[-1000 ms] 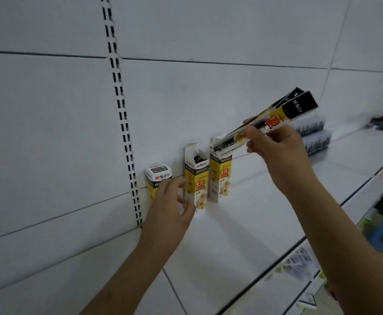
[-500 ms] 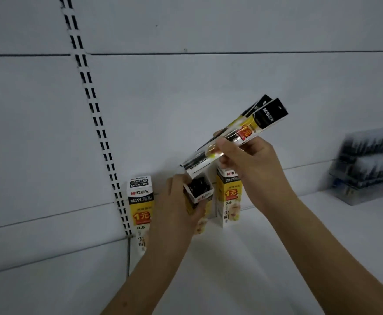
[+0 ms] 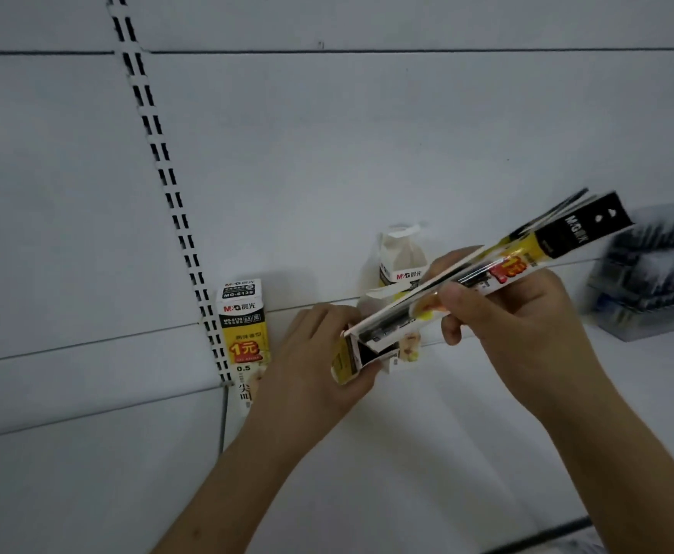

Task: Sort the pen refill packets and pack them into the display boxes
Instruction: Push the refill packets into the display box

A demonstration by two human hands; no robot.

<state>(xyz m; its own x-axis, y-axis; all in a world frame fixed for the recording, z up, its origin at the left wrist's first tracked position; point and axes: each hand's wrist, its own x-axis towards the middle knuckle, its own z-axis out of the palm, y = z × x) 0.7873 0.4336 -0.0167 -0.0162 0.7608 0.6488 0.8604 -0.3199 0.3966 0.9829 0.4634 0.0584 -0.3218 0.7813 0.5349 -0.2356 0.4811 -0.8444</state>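
refill packets, a long black-and-yellow bundle, are held slanted across the middle of the view, their lower ends now set right at the open mouth of the tilted display box; half a second ago those ends were seen just above the box, and a second ago the bundle was well up and to the right of it. the bundle is pinched in the grip of the right hand, thumb on the near side and fingers curled behind, with the black header end pointing up to the right. the tilted display box is grasped by the left hand, fingers wrapped round its body, and it is leaned with its opening turned up towards the packets, more steeply than in the earlier frame, where it was nearly upright. behind the hands a second display box is seen upright against the back panel, its top flap raised, partly hidden by the bundle. to the left a closed display box is stood on the white shelf just beside the slotted upright, apart from the left hand. at the far right a stack of clear boxes is blurred. the whole scene is shown larger and lower than before, the camera having been brought nearer the shelf.
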